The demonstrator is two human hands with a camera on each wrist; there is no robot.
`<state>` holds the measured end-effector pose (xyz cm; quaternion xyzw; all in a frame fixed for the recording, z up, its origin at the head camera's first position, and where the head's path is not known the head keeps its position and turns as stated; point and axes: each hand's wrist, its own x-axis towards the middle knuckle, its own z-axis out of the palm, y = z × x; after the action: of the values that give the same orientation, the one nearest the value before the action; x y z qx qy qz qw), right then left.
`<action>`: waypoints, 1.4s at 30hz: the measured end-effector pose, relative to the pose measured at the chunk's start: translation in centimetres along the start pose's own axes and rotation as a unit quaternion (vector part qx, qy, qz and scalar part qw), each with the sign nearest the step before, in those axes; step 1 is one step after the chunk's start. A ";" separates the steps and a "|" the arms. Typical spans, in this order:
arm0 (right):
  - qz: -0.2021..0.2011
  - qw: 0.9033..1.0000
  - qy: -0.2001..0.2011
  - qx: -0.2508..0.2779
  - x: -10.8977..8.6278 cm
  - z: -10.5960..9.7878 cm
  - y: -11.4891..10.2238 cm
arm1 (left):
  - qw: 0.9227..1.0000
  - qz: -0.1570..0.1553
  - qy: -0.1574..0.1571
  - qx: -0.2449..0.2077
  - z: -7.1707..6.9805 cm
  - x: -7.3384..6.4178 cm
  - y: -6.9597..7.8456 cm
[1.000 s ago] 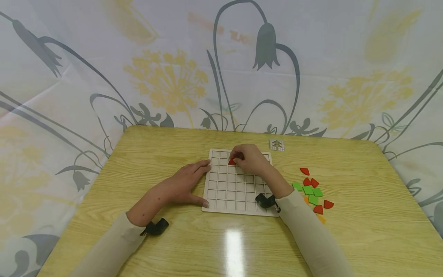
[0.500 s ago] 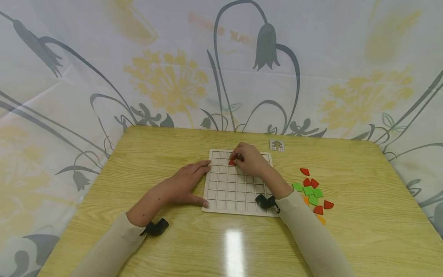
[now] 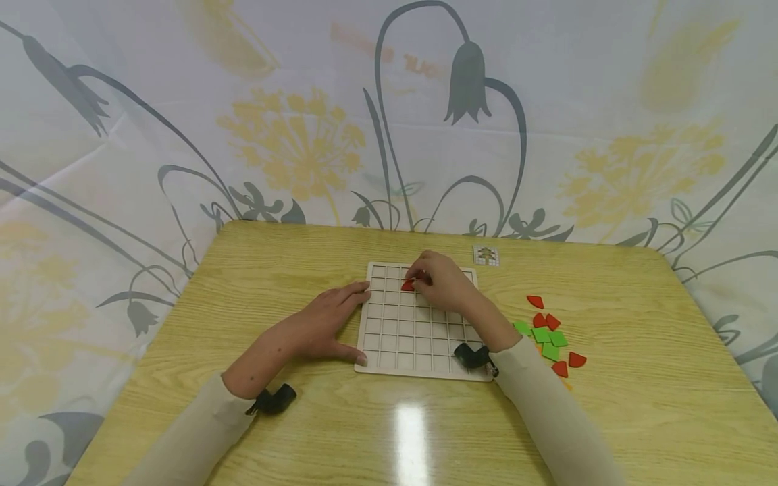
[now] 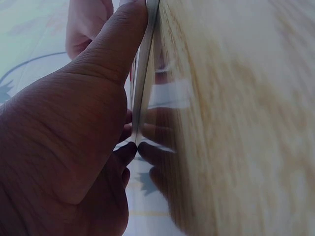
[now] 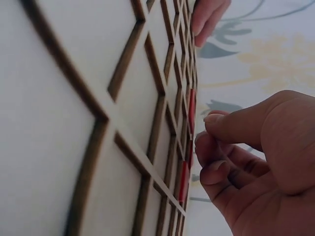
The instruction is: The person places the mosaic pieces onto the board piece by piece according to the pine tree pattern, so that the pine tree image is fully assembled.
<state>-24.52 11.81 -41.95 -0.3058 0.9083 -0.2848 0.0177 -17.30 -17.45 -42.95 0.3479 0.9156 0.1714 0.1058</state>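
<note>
- Currently, a person's bare right hand (image 3: pixel 446 283) is over the far part of a pale square wooden grid board (image 3: pixel 406 342), fingers bent, thumb and fingertips close together; cannot tell whether this grip pinches anything.
- Red fan-shaped piece (image 3: pixel 407 286) lies on the board at those fingertips: second row from the far edge, third column from the left.
- More red shows beneath the right hand; the right wrist view has several red bits low in the far cells, shapes unclear.
- Left hand (image 3: pixel 319 329) at the board's left edge, grip spread: fingertips touch the edge toward the far end, thumb on the near left corner.
- Board rests flat at mid-worktop; worktop (image 3: pixel 292 253) has yellow wood grain.
- Right of the board, loose pieces: five red fan-shaped ones (image 3: pixel 577 360), four green diamond-like ones (image 3: pixel 558 339), some touching or overlapping; bits of orange (image 3: pixel 568 385) show beside the right sleeve.
- Small white card with a brown gridded figure (image 3: pixel 486 255) sits just beyond the board's far right corner.
- Both sleeves beige; black wrist camera (image 3: pixel 275 399) at the left cuff, another at the right, above the board's near right part.
- Beyond the worktop, pale cloth backdrop (image 3: pixel 419 155) printed with grey and yellow flowers.
</note>
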 end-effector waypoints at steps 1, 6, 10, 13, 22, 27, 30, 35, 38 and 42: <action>-0.002 1.000 0.003 0.003 -0.1 -0.1 0.0 | 1.000 -0.002 -0.001 -0.001 0.0 0.0 0.0; -0.009 1.000 0.020 0.019 -1.3 -0.9 0.0 | 1.000 0.005 0.006 0.004 -0.1 0.0 0.2; -0.007 0.999 0.025 0.024 -2.2 -1.4 0.1 | 1.000 0.009 0.009 0.007 -0.1 -0.1 0.2; 0.004 0.999 0.029 0.027 -2.8 -1.8 0.3 | 1.000 0.010 0.010 0.006 -0.1 -0.1 0.3; 0.029 0.998 0.047 0.015 -4.7 -2.4 1.6 | 1.000 0.001 0.005 0.009 0.0 0.0 0.2; 0.030 0.998 0.052 0.002 -5.9 -2.9 2.4 | 1.000 0.004 0.006 0.005 0.0 0.0 0.2; 0.025 0.998 0.059 -0.012 -6.6 -3.3 2.5 | 1.000 0.007 0.007 0.000 -0.1 0.0 0.2; 0.015 0.997 0.070 -0.014 -8.0 -4.0 2.3 | 1.000 0.013 0.011 -0.002 0.0 0.0 0.1; 0.010 0.997 0.080 -0.015 -8.6 -4.3 2.6 | 1.000 0.012 0.010 0.001 0.0 0.1 0.2; 0.015 0.995 0.092 -0.017 -9.4 -4.7 3.3 | 1.000 0.008 0.008 0.001 -0.1 0.0 0.2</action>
<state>-19.65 21.64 -41.14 -0.2646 0.9153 -0.2964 -0.0668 -17.20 -17.32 -42.82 0.3535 0.9140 0.1743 0.0967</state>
